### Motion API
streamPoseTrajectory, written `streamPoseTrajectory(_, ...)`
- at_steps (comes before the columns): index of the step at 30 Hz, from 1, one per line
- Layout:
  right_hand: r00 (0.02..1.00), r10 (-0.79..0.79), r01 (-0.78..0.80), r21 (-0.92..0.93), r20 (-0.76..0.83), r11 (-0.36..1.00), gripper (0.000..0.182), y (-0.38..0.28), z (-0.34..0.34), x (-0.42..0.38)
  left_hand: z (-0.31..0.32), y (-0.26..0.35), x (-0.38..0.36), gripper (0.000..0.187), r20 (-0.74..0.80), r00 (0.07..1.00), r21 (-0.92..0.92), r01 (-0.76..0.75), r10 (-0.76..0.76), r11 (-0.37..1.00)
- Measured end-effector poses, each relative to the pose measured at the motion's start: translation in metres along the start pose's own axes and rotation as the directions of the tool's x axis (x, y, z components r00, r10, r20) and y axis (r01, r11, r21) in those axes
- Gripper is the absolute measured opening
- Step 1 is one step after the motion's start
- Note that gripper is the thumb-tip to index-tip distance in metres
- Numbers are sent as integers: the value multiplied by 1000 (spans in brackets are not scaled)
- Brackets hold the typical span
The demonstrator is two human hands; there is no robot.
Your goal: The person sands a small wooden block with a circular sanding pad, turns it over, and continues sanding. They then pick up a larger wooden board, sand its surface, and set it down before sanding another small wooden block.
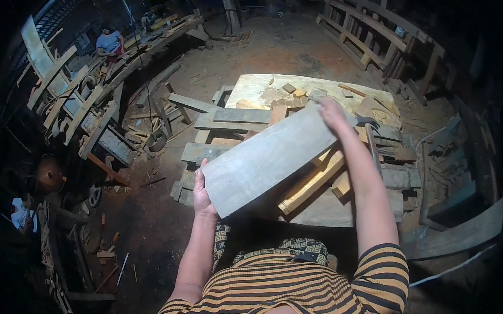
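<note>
A wide grey wooden board [268, 156] is held tilted in front of me, its near end lower and to the left. My left hand [202, 194] grips the near left end, with the thumb along the edge and the other fingers hidden underneath. At the far right end, my right hand [332, 114] is closed over the board's edge. Beneath the board, a yellowish wooden beam [312, 182] rests on the low plank table [342, 209]. A hammer [366, 121] with a dark claw head lies just right of my right forearm.
A pale plywood sheet [249, 90] at the table's far side carries small wood blocks [289, 88] and shavings. A long workbench [164, 35] piled with planks runs along the left, where a person [110, 43] sits. A timber rack [369, 31] stands at the far right.
</note>
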State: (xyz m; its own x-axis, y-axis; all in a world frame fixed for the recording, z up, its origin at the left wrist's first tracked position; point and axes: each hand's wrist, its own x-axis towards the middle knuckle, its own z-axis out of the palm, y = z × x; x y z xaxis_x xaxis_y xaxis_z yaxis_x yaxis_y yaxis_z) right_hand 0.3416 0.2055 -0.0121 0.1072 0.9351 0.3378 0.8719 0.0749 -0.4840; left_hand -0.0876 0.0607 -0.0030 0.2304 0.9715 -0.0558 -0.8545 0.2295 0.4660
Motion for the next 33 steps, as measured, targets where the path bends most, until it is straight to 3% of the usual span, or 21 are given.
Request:
streamPoseTrajectory(1, 998, 61, -64, -105, -29, 992, 41, 23, -1, 7, -1, 0, 1, 45, 0, 1000, 1, -9, 9, 1000)
streamPoseTrajectory(5, 985, 170, -169, -163, -9, 972, 45, 21, -3, 0, -3, -1, 1, 45, -5, 1000, 0, -20, 20, 1000)
streamPoseTrajectory(8, 990, 138, -133, -151, 25, 980, 43, -38, 4, -35, -2, -3, 2, 48, 3, 1000, -4, -21, 21, 1000)
streamPoseTrajectory(12, 964, -249, 225, 205, 96, 952, 37, -134, 19, -84, 5, -2, 0, 55, -26, 999, 14, -32, 33, 999)
streamPoseTrajectory(15, 798, -587, 540, 270, 136, 797, 27, -214, 28, -129, 3, -2, 1, 60, -27, 999, 14, -36, 36, 999)
streamPoseTrajectory(17, 763, -644, 605, 284, 63, 744, 38, -247, 36, -182, -4, -1, 2, 58, 24, 999, -11, -30, 31, 999)
streamPoseTrajectory(18, 717, -682, 636, 265, 145, 725, 42, -260, 27, -200, -4, 1, 2, 58, 29, 999, -7, -19, 19, 1000)
streamPoseTrajectory(20, 693, -710, 642, 342, 123, 686, 42, -260, 24, -226, -3, 2, 1, 55, -2, 1000, 38, -19, 19, 999)
streamPoseTrajectory(22, 690, -715, 671, 274, 110, 689, 41, -240, 15, -225, -5, 2, 2, 50, 44, 999, 10, 12, -13, 1000)
streamPoseTrajectory(23, 717, -693, 666, 222, 75, 712, 40, -225, 8, -217, -4, 2, 2, 47, 25, 1000, -4, 10, -10, 1000)
streamPoseTrajectory(24, 753, -628, 554, 326, 195, 766, 36, -211, -16, -197, -3, 1, 2, 45, 6, 1000, -20, 6, -5, 1000)
streamPoseTrajectory(25, 780, -601, 552, 262, 175, 792, 27, -185, -19, -175, -3, 1, 2, 45, 11, 1000, -25, 8, -8, 1000)
streamPoseTrajectory(26, 824, -563, 565, 149, -60, 811, 19, -153, -15, -163, -3, 0, 2, 44, 9, 1000, -25, 13, -13, 1000)
streamPoseTrajectory(28, 969, -243, 238, 81, 54, 968, 28, -81, -25, -125, -2, 0, 1, 43, 8, 1000, -29, 19, -19, 999)
streamPoseTrajectory(29, 962, -231, 232, -10, -148, 973, 30, -49, -25, -117, -1, 0, 1, 42, 13, 1000, -32, 21, -20, 999)
streamPoseTrajectory(30, 986, -113, 98, -121, -123, 988, 35, -17, -27, -104, -1, 0, 1, 42, 19, 1000, -35, 21, -21, 999)
streamPoseTrajectory(31, 995, -24, 15, -96, -92, 995, 38, 31, -15, -85, -1, 0, 1, 42, 20, 1000, -35, 20, -19, 999)
streamPoseTrajectory(33, 993, 77, -84, -90, -87, 992, 41, 36, -24, -78, -3, 1, 3, 41, 34, 999, -41, 26, -25, 999)
